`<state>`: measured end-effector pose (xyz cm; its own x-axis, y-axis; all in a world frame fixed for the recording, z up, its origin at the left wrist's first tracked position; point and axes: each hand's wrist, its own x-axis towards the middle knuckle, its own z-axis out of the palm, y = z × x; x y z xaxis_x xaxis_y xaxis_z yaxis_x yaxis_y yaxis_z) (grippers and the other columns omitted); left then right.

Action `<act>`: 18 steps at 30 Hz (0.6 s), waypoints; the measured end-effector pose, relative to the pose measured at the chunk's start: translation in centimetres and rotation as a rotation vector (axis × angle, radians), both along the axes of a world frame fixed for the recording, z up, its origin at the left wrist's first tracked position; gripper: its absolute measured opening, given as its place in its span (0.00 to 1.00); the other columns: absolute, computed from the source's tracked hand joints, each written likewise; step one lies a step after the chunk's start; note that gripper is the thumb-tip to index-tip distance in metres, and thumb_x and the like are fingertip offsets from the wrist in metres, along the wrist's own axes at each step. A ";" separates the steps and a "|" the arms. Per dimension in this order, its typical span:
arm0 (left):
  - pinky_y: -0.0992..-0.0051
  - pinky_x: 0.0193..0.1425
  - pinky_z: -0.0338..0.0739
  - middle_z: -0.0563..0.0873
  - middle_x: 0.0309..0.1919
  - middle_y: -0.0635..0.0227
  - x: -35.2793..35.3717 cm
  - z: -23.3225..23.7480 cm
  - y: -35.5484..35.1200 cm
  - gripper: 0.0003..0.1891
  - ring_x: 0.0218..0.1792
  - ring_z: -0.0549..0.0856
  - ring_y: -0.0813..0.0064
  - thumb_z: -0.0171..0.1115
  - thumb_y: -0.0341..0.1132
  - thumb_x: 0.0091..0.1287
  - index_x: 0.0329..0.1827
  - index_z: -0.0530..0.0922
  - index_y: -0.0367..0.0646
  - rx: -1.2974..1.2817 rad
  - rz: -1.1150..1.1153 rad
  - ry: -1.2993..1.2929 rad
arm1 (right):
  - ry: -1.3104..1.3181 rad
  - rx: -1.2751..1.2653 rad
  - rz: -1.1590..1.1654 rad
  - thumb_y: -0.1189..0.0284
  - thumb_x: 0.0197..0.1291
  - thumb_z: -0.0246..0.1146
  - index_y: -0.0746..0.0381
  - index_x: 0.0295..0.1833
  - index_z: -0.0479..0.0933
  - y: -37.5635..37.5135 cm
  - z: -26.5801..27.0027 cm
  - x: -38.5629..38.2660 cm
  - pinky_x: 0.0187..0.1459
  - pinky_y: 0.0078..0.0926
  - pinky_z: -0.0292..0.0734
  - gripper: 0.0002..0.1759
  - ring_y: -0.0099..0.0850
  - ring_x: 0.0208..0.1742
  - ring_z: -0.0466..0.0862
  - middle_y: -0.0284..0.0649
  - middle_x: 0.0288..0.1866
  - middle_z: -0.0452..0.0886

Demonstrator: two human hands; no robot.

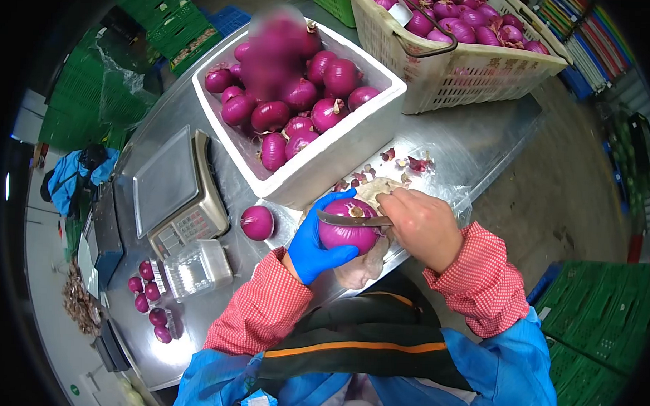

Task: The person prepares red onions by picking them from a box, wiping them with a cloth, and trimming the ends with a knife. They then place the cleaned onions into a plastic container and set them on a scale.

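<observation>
In a blue glove, my left hand (314,240) is closed around a large red onion (349,237), its root end turned up. My bare right hand (422,228) grips a small curved knife (349,219), whose blade lies across the top of that onion. Under both hands is a pale cloth (362,265) at the table's edge. Dry skins and trimmings (412,164) are scattered just beyond the knife. Another red onion (257,223) rests on the table to the left of my gloved hand.
A white foam box (326,160) of red onions stands ahead, partly blurred. Right of it is a plastic crate (479,79) full of onions. On the left of the steel table (138,325) are a scale (189,198), a clear plastic tray (198,270) and several packed onions (150,291).
</observation>
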<state>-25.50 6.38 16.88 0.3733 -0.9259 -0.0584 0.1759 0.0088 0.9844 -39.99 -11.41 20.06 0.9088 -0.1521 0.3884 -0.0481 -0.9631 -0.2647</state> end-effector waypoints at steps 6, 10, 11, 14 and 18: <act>0.65 0.72 0.69 0.72 0.68 0.58 -0.5 0.3 0.8 0.45 0.67 0.74 0.65 0.77 0.39 0.52 0.72 0.63 0.40 -0.070 -0.040 0.131 | -0.055 0.044 -0.079 0.75 0.56 0.60 0.59 0.43 0.77 -2.8 -4.6 -1.1 0.34 0.33 0.80 0.09 0.37 0.36 0.84 0.39 0.32 0.79; 0.66 0.70 0.71 0.76 0.63 0.60 0.1 1.3 -0.1 0.44 0.64 0.77 0.66 0.78 0.41 0.53 0.71 0.64 0.40 -0.067 0.021 0.159 | -0.020 0.272 -0.211 0.70 0.59 0.63 0.60 0.56 0.78 -2.7 -4.7 -2.5 0.39 0.35 0.81 0.18 0.43 0.38 0.85 0.42 0.37 0.83; 0.66 0.69 0.71 0.76 0.63 0.60 0.1 -0.1 -0.4 0.44 0.63 0.77 0.66 0.78 0.40 0.53 0.72 0.64 0.41 -0.014 0.026 0.172 | -0.054 0.359 -0.188 0.68 0.58 0.64 0.60 0.57 0.78 -2.0 -4.3 -2.1 0.41 0.36 0.81 0.20 0.44 0.39 0.85 0.43 0.39 0.84; 0.67 0.67 0.73 0.76 0.62 0.59 -0.3 -3.1 -2.3 0.41 0.62 0.78 0.67 0.75 0.38 0.59 0.73 0.62 0.41 0.088 0.035 0.119 | 0.159 0.940 -0.110 0.54 0.55 0.70 0.62 0.66 0.72 -1.1 -1.9 -1.2 0.51 0.32 0.80 0.37 0.43 0.46 0.86 0.48 0.49 0.84; 0.68 0.67 0.74 0.73 0.65 0.55 -0.8 -6.6 -5.8 0.46 0.63 0.77 0.63 0.69 0.47 0.66 0.79 0.50 0.41 0.112 0.032 0.540 | 0.022 0.967 0.018 0.57 0.53 0.74 0.62 0.68 0.70 -2.2 -5.8 -0.4 0.57 0.29 0.77 0.39 0.39 0.52 0.85 0.50 0.53 0.83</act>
<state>-26.26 0.59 10.33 0.2906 -0.8918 -0.3467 0.6576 -0.0771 0.7494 -40.39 -13.61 14.26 0.9199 -0.3827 0.0852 -0.0500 -0.3300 -0.9426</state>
